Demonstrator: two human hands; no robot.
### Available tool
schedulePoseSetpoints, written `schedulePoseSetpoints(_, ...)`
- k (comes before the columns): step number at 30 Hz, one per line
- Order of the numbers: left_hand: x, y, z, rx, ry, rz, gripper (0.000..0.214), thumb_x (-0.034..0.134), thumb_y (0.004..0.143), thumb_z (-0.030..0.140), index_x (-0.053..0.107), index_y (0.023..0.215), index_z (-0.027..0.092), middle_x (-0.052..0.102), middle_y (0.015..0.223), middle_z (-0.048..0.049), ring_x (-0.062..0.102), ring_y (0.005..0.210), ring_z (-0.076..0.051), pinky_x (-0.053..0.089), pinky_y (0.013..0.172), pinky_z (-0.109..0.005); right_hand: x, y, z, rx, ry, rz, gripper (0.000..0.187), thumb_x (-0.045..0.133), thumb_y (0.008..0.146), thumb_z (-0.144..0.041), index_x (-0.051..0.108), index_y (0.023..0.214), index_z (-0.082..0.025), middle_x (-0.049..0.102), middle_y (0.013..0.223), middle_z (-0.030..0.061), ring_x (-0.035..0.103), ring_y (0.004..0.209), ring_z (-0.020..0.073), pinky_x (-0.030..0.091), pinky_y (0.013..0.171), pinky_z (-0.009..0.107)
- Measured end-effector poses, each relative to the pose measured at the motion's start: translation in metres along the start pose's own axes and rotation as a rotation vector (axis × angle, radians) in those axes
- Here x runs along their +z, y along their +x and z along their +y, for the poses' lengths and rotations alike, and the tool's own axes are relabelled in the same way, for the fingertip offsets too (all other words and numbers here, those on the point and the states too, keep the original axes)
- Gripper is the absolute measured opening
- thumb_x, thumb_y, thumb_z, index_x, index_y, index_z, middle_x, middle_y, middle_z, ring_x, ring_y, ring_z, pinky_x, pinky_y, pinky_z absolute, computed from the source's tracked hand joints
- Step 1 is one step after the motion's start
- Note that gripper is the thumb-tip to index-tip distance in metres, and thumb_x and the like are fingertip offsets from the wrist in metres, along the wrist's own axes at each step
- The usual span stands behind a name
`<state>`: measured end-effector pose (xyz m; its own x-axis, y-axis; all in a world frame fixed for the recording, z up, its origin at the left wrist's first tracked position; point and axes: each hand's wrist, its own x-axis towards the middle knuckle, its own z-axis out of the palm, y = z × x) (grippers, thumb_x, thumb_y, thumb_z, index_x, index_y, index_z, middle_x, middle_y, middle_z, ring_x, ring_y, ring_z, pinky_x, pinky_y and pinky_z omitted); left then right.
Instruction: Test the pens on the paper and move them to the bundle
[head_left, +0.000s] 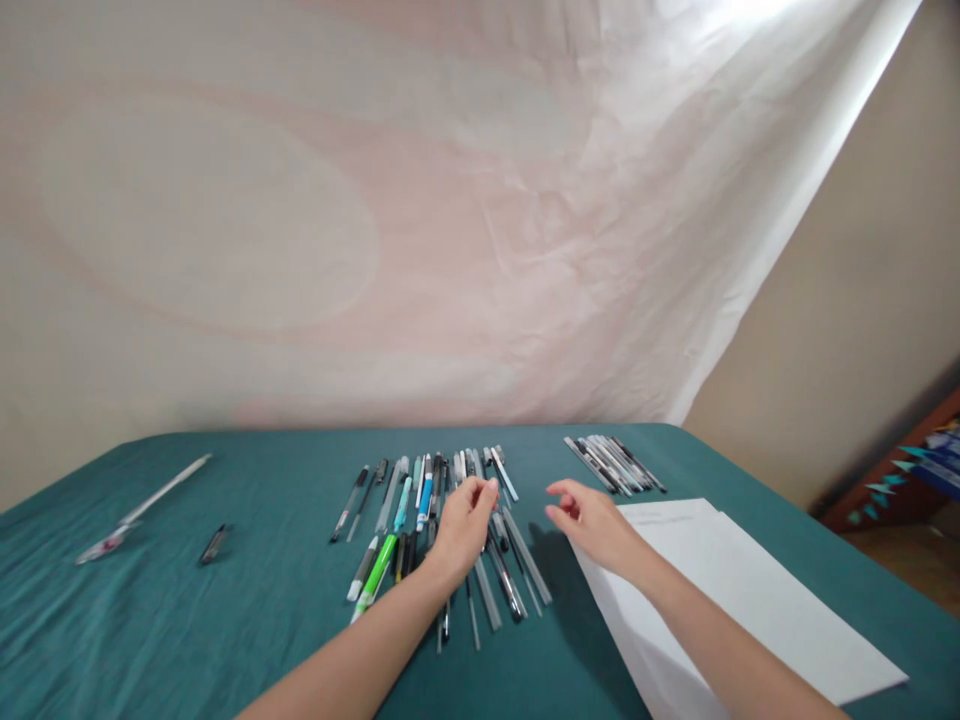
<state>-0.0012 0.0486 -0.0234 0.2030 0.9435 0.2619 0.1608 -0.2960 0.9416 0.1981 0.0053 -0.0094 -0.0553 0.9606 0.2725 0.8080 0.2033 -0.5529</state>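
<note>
Above the middle of a spread of pens, my left hand is closed with its fingers curled in toward the thumb. What it holds, if anything, is hidden from this side. Around it lie clear pen barrels, black pens, a blue pen and a bright green marker. To the right of the pens, my right hand hovers near the corner of the white paper, its thumb and fingers apart and nothing visible between them.
A neat row of pens lies at the back right, behind the paper. On the left are a long white stick-like item with a clear end and a short dark pen part. A dark green cloth covers the table; a pale sheet hangs behind.
</note>
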Motion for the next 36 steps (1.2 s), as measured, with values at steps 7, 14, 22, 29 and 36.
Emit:
schedulePoseSetpoints(7,0.002,-0.007,0.011,0.05,0.053,-0.003,0.029,0.042,0.083,0.042,0.052,0.071,0.018,0.054,0.064,0.0016,0.051,0.062,-0.014,0.037,0.058,-0.024,0.033,-0.027,-0.032,0.053,-0.022,-0.1,0.029,0.052,0.077,-0.027,0.05,0.104,-0.019,0.056,0.069,0.0003,0.055,0.064,0.0159,0.035,0.058,0.024)
schedulePoseSetpoints(14,0.003,-0.005,0.005,0.053,0.032,-0.014,0.024,0.043,0.083,0.038,0.053,0.078,0.017,0.056,0.069,-0.0001,0.054,0.067,-0.015,0.04,0.063,-0.026,0.033,-0.026,-0.027,0.087,-0.062,-0.111,0.028,0.05,0.077,-0.02,0.048,0.104,-0.019,0.056,0.065,-0.0003,0.055,0.061,0.0151,0.033,0.056,0.023)
schedulePoseSetpoints(22,0.004,-0.007,0.006,0.018,-0.105,-0.046,0.022,0.042,0.084,0.036,0.053,0.084,0.017,0.057,0.068,-0.0009,0.057,0.068,-0.015,0.044,0.065,-0.027,0.029,-0.022,-0.03,0.072,0.044,-0.03,0.023,0.048,0.076,-0.021,0.05,0.098,-0.018,0.056,0.062,-0.0021,0.054,0.056,0.0137,0.036,0.056,0.024)
schedulePoseSetpoints(29,0.008,-0.005,0.012,-0.119,-0.305,-0.108,0.029,0.048,0.08,0.042,0.056,0.087,0.015,0.059,0.074,-0.0032,0.06,0.068,-0.015,0.047,0.063,-0.026,0.025,-0.021,-0.045,0.016,0.316,0.062,0.019,0.047,0.081,-0.029,0.046,0.097,-0.02,0.057,0.067,-0.0023,0.054,0.057,0.0122,0.04,0.054,0.023)
schedulePoseSetpoints(36,0.012,-0.009,0.018,-0.222,-0.44,-0.101,0.033,0.062,0.071,0.041,0.052,0.088,0.015,0.057,0.072,-0.001,0.058,0.065,-0.013,0.046,0.063,-0.025,0.022,-0.023,-0.051,0.018,0.382,0.1,0.02,0.049,0.08,-0.031,0.046,0.095,-0.019,0.058,0.07,-0.001,0.055,0.059,0.0127,0.041,0.055,0.023)
